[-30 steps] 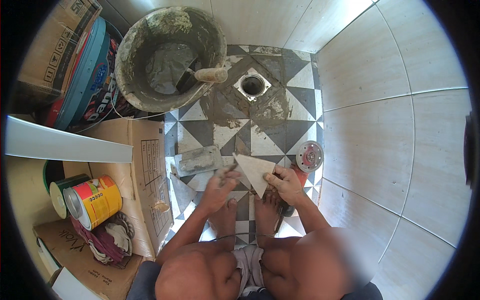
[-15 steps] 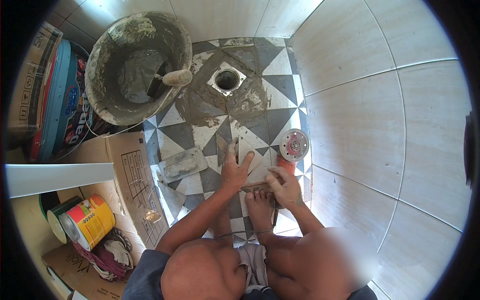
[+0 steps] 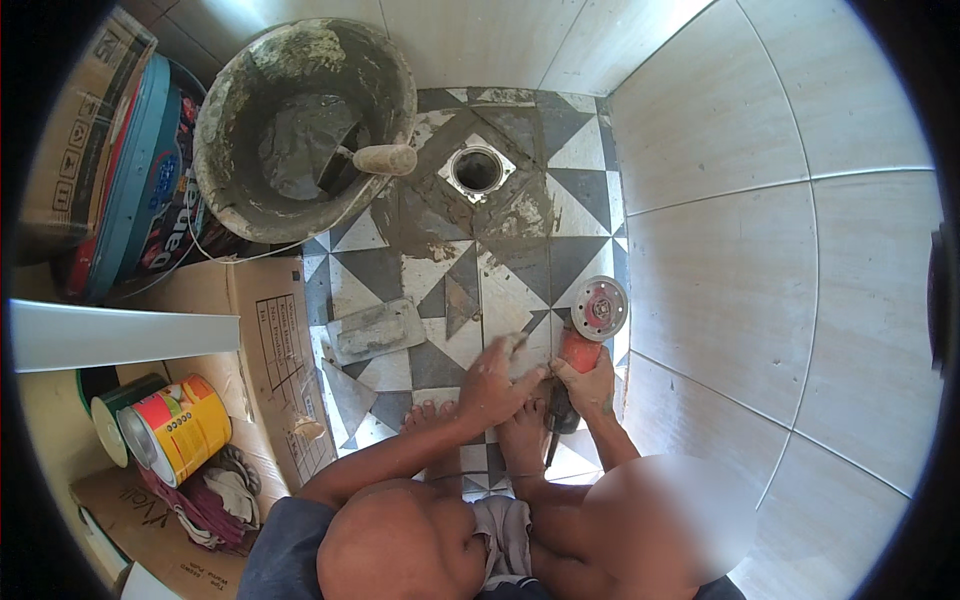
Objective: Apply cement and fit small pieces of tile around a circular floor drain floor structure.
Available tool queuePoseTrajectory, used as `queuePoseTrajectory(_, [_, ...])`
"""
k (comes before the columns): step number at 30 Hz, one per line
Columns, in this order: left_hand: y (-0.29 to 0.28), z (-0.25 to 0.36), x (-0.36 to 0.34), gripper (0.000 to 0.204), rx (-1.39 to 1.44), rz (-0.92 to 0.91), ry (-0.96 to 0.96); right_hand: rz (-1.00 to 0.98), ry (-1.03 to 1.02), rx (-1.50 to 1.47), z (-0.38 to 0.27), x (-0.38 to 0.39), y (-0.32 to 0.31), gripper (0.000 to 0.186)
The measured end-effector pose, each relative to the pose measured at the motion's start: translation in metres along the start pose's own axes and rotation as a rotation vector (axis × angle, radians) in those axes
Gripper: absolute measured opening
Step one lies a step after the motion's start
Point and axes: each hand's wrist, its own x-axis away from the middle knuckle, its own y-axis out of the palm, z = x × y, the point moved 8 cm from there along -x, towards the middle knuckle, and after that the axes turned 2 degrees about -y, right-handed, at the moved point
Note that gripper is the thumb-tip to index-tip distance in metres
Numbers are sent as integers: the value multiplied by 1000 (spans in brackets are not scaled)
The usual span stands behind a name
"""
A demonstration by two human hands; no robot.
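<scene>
My right hand (image 3: pixel 590 385) is wrapped round the body of an angle grinder (image 3: pixel 580 348), which lies on the floor near the right wall. Its red-orange head carries a round disc (image 3: pixel 600 308) facing up, and its dark rear end points toward my feet. Just left of it, my left hand (image 3: pixel 492 385) is closed, fingers and thumb on a pale piece of tile (image 3: pixel 533 352); the hand covers part of that piece. Ahead, a square floor drain (image 3: pixel 477 174) is set amid smeared wet mortar (image 3: pixel 430 205). Grey and white patterned tiles (image 3: pixel 385 275) surround it.
A mortar-crusted bucket (image 3: pixel 225 150) with a wooden-handled trowel (image 3: pixel 385 160) stands at the far left. A grey rectangular block (image 3: pixel 376 331) lies on the tiles. Cardboard boxes (image 3: pixel 240 300), a yellow can (image 3: pixel 185 425) and a pale bar (image 3: pixel 130 335) line the left; a tiled wall (image 3: pixel 720 270) rises right.
My left hand has drawn back from the floor tiles toward my feet, bringing the tile piece. My right hand has let go of the piece and taken hold of the angle grinder. The view has shifted slightly.
</scene>
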Motion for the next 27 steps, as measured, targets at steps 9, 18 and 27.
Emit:
queuePoseTrajectory(9, [57,15,-15,78,532,-115,-141,158,-203,-700,-127,10,-28,66])
queuePoseTrajectory(18, [57,58,-13,105,951,-551,-212,-529,-285,-1103,-177,1,-20,60])
queuePoseTrajectory(27, [14,58,-17,103,427,-74,97,23,-346,-659,-168,12,-12,54])
